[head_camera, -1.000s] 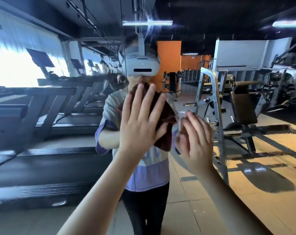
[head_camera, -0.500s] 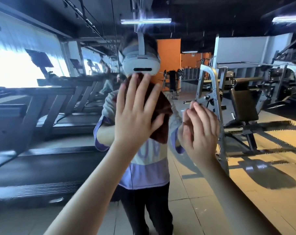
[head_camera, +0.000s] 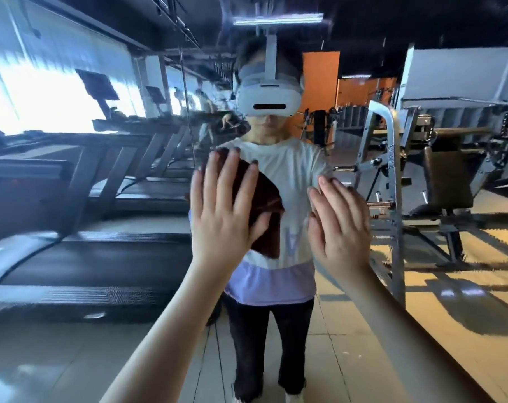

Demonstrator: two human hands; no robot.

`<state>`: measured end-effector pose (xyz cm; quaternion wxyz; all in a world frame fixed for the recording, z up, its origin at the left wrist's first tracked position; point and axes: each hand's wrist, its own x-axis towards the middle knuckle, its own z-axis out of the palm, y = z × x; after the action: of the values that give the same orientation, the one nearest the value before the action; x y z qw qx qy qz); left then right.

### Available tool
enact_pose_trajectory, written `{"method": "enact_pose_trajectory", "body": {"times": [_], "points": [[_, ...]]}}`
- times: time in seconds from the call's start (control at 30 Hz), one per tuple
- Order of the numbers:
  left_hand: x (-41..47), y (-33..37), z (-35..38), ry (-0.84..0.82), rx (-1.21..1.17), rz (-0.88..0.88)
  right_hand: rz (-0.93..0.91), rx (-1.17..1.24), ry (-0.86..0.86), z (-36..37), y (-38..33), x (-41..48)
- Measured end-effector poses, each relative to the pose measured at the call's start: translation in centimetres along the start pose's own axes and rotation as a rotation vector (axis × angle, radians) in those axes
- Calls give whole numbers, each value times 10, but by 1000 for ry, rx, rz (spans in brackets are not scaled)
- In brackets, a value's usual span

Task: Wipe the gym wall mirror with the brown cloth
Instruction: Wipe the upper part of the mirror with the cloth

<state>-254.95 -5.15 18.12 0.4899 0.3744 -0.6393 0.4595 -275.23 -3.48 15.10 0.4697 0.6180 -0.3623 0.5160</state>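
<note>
The gym wall mirror [head_camera: 81, 280] fills the whole view and reflects the room. My left hand [head_camera: 222, 219] lies flat with fingers spread, pressing the dark brown cloth [head_camera: 266, 210] against the glass at the chest height of my reflection. The thumb hooks the cloth's lower edge, and most of the cloth sticks out to the right of the palm. My right hand [head_camera: 340, 228] rests flat on the glass just to the right of the cloth, fingers together and holding nothing.
A vertical mirror seam [head_camera: 188, 126] runs just left of my left hand. The reflection shows treadmills [head_camera: 107, 158] on the left, a grey weight machine frame [head_camera: 395, 199] on the right, and a person in a white headset at the centre.
My left hand has slid the cloth down the mirror, from the reflection's face level to chest level. My right hand has stayed beside it on the glass.
</note>
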Motion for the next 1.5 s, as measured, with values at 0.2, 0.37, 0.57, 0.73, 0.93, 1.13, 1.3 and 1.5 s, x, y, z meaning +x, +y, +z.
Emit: {"method": "enact_pose_trajectory", "body": {"times": [0.2, 0.37, 0.57, 0.73, 0.93, 1.13, 1.3, 1.5], "points": [[-65, 31, 2, -62, 11, -194, -5, 19, 3, -1, 1, 0], [-65, 27, 1, -68, 38, -177, -8, 29, 4, 0, 1, 0], [-99, 53, 1, -135, 16, -306, -10, 40, 14, 1, 0, -2], [-97, 61, 0, -139, 4, -354, -13, 51, 26, 2, 0, -3], [-62, 58, 4, -57, -57, -411, -8, 52, 24, 1, 1, -1], [-59, 57, 6, -45, -25, -317, 106, 71, 16, -15, 9, -11], [10, 49, 11, 62, -40, -377, 67, 40, -3, -23, 24, -21], [-35, 66, 11, -26, -20, -173, 71, 20, 43, -25, 40, -17]]}}
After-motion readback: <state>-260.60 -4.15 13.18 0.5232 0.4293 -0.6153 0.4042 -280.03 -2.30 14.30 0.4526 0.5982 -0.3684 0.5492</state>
